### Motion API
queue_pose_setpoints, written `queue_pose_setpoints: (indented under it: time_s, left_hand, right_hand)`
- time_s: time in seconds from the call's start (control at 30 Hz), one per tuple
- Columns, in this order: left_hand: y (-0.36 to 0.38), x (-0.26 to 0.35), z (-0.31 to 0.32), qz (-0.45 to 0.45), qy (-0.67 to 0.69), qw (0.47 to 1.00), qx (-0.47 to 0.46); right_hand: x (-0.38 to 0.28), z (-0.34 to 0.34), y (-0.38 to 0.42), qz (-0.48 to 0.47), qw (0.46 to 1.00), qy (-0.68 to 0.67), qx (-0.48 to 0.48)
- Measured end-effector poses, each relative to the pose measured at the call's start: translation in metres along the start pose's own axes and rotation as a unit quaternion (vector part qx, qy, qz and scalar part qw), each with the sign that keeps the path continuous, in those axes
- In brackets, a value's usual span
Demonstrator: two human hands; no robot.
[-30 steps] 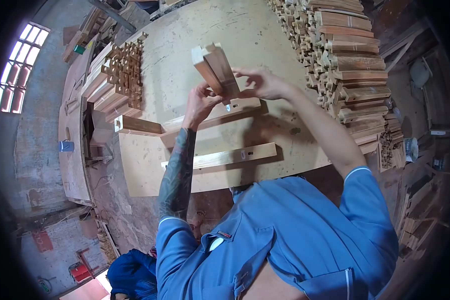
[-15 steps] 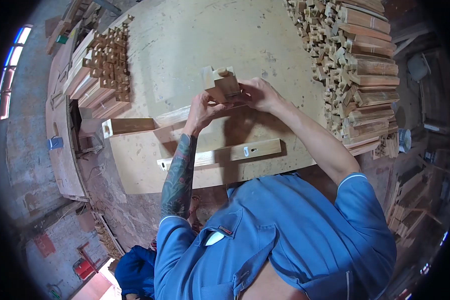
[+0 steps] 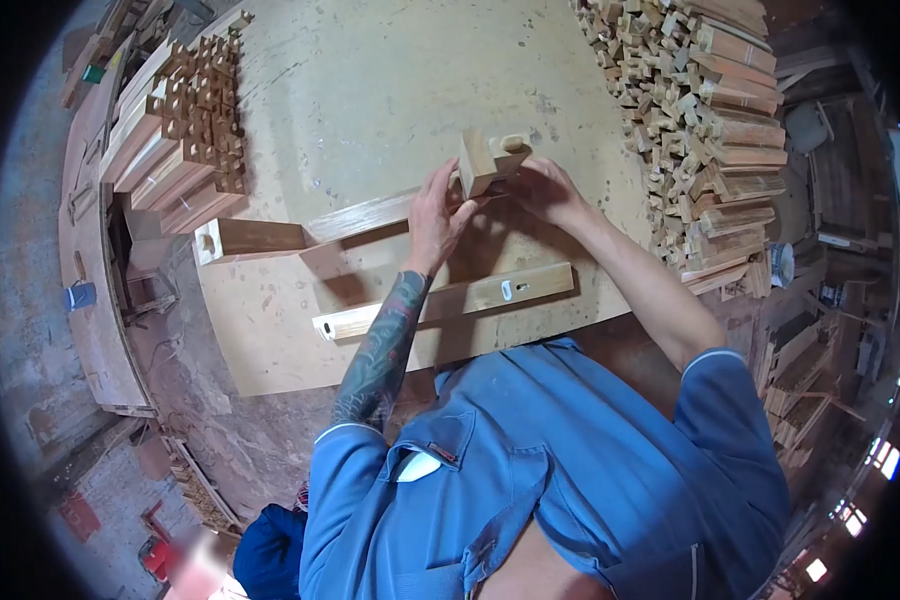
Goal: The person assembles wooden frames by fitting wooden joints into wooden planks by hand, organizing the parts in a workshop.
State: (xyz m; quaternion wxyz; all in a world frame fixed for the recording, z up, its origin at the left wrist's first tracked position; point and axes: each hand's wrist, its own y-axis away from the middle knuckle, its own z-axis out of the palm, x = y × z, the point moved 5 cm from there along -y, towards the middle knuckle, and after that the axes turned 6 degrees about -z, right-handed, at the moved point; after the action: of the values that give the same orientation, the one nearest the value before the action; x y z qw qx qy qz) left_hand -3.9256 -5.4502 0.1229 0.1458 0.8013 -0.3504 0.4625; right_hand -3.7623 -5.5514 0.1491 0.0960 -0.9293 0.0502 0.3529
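My left hand (image 3: 438, 218) is closed around the left side of a short wooden piece (image 3: 478, 168), which stands up from the table. On its far right side my right hand (image 3: 550, 190) grips the same piece, its fingertips partly hidden. A rounded tenon shows at the top of that wood. A long wooden rail (image 3: 365, 216) runs from behind my left hand to a squared block (image 3: 260, 237) with a slotted end; whether it meets the held piece is hidden. Nearer me lies a loose mortised bar (image 3: 540, 281), partly behind my left forearm.
Tenoned wooden pieces are stacked at the table's left (image 3: 175, 140). A larger pile of wooden parts (image 3: 735, 160) lines the right side. The pale tabletop (image 3: 400, 90) has its near edge by my body. Someone's dark blue clothing (image 3: 270, 550) shows at lower left.
Both hands have shifted right with the wooden piece, which has turned somewhat. More of the long rail shows now. The camera view has also shifted slightly.
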Motion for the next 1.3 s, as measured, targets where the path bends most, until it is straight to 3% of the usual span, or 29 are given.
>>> queue_pose_setpoints:
  time_s: [0.03,0.07,0.1,0.13,0.17,0.2,0.23,0.3,0.33,0.4,0.43,0.5,0.53,0.6,0.67,0.7,0.73,0.77,0.8,0.87,0.9,1.0,1.2,1.3]
  left_hand:
    - [0.011,0.018,-0.014,-0.037,0.029,0.998,0.029]
    - [0.023,0.017,-0.027,-0.035,0.031,0.998,0.035]
    - [0.037,0.016,-0.041,0.020,-0.031,0.999,0.010]
    - [0.055,0.016,-0.051,0.070,-0.093,0.993,-0.015]
    - [0.076,0.013,-0.061,0.061,-0.095,0.994,-0.009]
    - [0.099,0.007,-0.061,0.041,-0.197,0.974,-0.107]
    - [0.116,-0.002,-0.060,0.018,-0.296,0.934,-0.202]
    - [0.139,-0.032,-0.055,0.022,-0.277,0.938,-0.209]
    - [0.146,-0.041,-0.055,0.041,-0.253,0.940,-0.225]
    - [0.145,-0.013,-0.073,0.105,-0.243,0.949,-0.168]
    - [0.143,0.006,-0.083,0.128,-0.263,0.943,-0.157]
    - [0.143,0.035,-0.101,0.160,-0.274,0.940,-0.125]
    - [0.142,0.051,-0.111,0.203,-0.278,0.933,-0.104]
    - [0.144,0.074,-0.125,0.228,-0.290,0.925,-0.088]
    - [0.149,0.097,-0.143,0.255,-0.301,0.916,-0.071]
    - [0.152,0.111,-0.158,0.275,-0.318,0.907,-0.002]
    - [0.152,0.123,-0.174,0.292,-0.335,0.893,0.067]
    - [0.151,0.129,-0.186,0.289,-0.336,0.893,0.078]
    - [0.150,0.134,-0.208,0.266,-0.287,0.907,0.153]
    - [0.148,0.139,-0.254,0.219,-0.260,0.902,0.265]
    - [0.143,0.138,-0.281,0.195,-0.286,0.888,0.303]
    - [0.124,0.124,-0.345,0.151,-0.224,0.889,0.370]
    - [0.102,0.130,-0.404,0.116,-0.152,0.899,0.393]
    - [0.087,0.131,-0.416,0.120,-0.139,0.905,0.383]
  right_hand:
    - [0.000,0.001,0.005,-0.005,1.000,0.004,-0.002]
    - [-0.001,-0.005,0.016,0.004,0.997,-0.026,0.072]
    - [-0.002,-0.010,0.029,0.013,0.988,-0.058,0.143]
    - [-0.010,-0.011,0.038,0.008,0.989,-0.060,0.135]
    - [-0.010,-0.012,0.048,0.109,0.986,-0.043,0.120]
    - [-0.011,-0.010,0.060,0.207,0.972,-0.025,0.104]
    - [-0.022,-0.005,0.063,0.199,0.975,-0.030,0.096]
    - [-0.044,0.021,0.060,0.176,0.982,-0.057,-0.024]
    - [-0.052,0.031,0.053,0.159,0.985,-0.065,-0.029]
    - [-0.063,0.069,0.051,0.151,0.952,-0.096,-0.247]
    - [-0.066,0.077,0.050,0.135,0.953,-0.097,-0.254]
    - [-0.072,0.104,0.067,0.212,0.855,-0.241,-0.408]
    - [-0.083,0.099,0.060,0.200,0.856,-0.235,-0.414]
    - [-0.120,0.077,0.056,0.223,0.774,-0.313,-0.503]
    - [-0.152,0.053,0.051,0.171,0.837,-0.289,-0.431]
    - [-0.171,0.033,0.041,0.171,0.852,-0.273,-0.413]
    - [-0.180,0.012,0.031,0.104,0.892,-0.264,-0.353]
    - [-0.189,-0.010,0.023,0.036,0.922,-0.256,-0.289]
    - [-0.209,-0.034,0.014,0.126,0.916,-0.309,-0.225]
    - [-0.212,-0.080,-0.009,0.008,0.990,-0.071,-0.126]
    - [-0.224,-0.099,-0.022,-0.067,0.994,0.057,-0.068]
    - [-0.241,-0.113,-0.052,-0.142,0.972,0.184,0.017]
    - [-0.236,-0.081,-0.080,-0.232,0.919,0.319,0.005]
    - [-0.235,-0.071,-0.085,-0.263,0.912,0.316,0.014]
